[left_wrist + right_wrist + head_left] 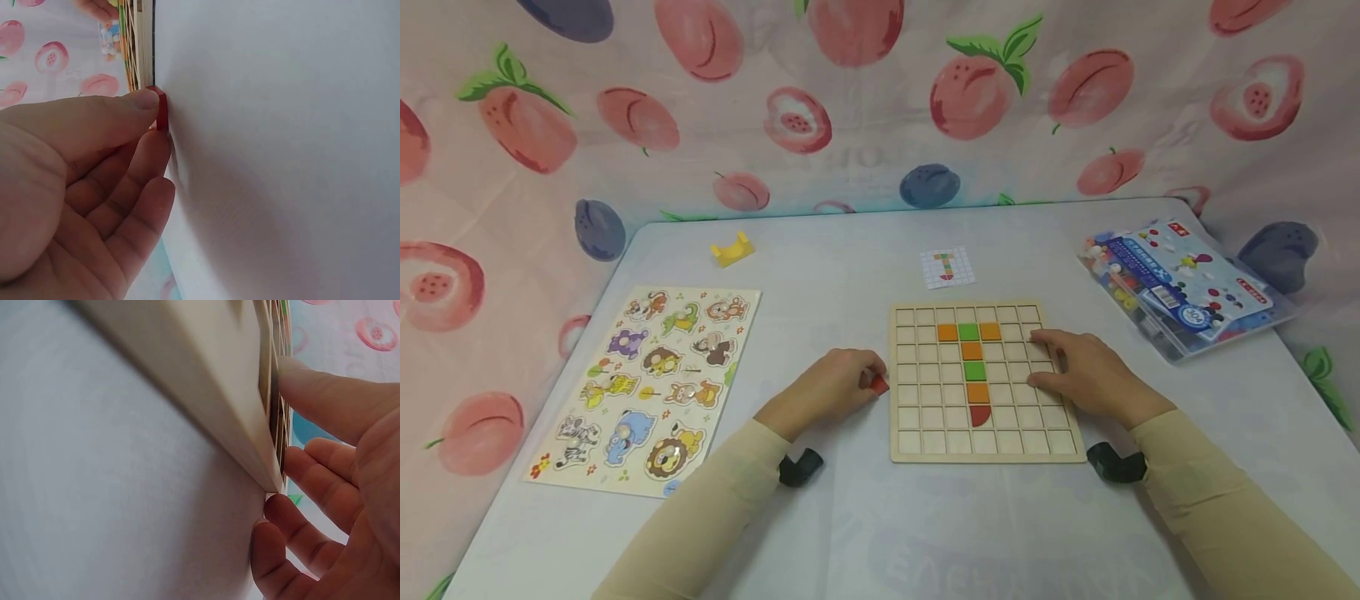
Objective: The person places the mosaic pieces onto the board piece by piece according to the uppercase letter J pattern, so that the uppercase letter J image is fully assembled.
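My left hand [827, 387] pinches a small red block [162, 112] between thumb and index finger, close beside the left edge of a wooden grid board [987, 458]. The block's full shape is partly hidden by the fingers. On the board, orange squares [947, 332] and green squares [968, 332] form a T shape, with a red quarter-round piece [980, 416] at the bottom of its stem. At the board's right side, my right hand [1097, 375] rests with thumb and index fingertip on the grid, other fingers loosely bent at the edge.
Behind the board lies a small card [931, 271] printed with a similar coloured figure. An animal puzzle board [617, 358] occupies the left side, with a yellow curved block [733, 250] behind it. A clear plastic box [1187, 287] of colourful pieces sits at the back right.
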A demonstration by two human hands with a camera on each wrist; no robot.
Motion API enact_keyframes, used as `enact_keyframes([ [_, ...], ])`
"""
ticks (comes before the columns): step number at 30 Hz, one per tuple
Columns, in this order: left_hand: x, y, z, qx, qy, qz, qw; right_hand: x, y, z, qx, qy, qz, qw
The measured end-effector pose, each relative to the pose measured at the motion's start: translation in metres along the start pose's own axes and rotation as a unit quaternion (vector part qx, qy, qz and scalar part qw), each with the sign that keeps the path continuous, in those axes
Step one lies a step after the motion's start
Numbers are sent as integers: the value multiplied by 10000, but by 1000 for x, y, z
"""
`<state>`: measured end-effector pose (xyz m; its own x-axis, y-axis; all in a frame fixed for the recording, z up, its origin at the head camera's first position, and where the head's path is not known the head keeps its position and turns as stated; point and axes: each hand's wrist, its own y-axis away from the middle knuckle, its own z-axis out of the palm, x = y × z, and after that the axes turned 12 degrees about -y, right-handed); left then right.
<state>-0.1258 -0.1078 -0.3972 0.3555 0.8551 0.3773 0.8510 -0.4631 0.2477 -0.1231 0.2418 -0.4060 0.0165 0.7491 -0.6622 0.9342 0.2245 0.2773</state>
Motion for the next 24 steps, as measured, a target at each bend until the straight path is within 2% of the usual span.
enact_keyframes([
  [5,-1,0,2,99,-132,80,9998,0,0,0,-1,-14,-32,10000],
  [13,0,0,5,260,-626,268,9973,-1,-1,0,14,11,-84,10000],
  [19,1,0,5,280,-682,524,9959,0,-1,0,20,0,-95,10000],
  [24,0,0,5,255,-693,591,9955,-1,-1,0,17,9,-129,9999],
])
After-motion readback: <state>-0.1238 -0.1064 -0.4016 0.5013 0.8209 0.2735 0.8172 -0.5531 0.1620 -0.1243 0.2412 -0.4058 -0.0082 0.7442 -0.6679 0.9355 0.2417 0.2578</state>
